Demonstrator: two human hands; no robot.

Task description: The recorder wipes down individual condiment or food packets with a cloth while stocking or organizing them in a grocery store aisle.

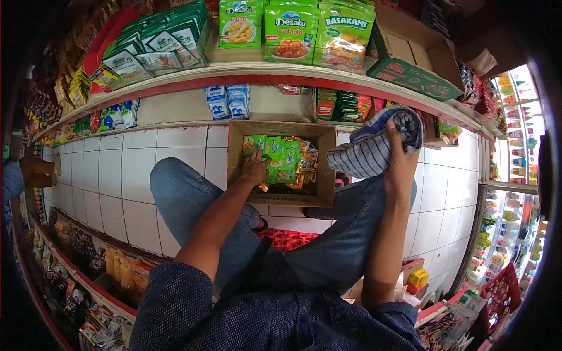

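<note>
A cardboard box [281,199] stands on the tiled floor between my knees, with green seasoning sachets [285,164] on its left side and orange-gold sachets [307,164] on its right. My left hand [255,167] reaches into the box and rests on the green sachets at the left, fingers somewhat spread; whether it grips one is unclear. Raised to the right of the box, my right hand [399,145] holds a bunched grey striped cloth [362,151], thumb on top.
A shelf edge [281,72] curves across above the box, bearing green seasoning packs [292,35] and an open carton [408,79]. Blue-white packets [227,102] lie on the lower shelf. Stocked shelves run behind me at the left, a red crate [500,298] stands at lower right. Another person's hands show at far left.
</note>
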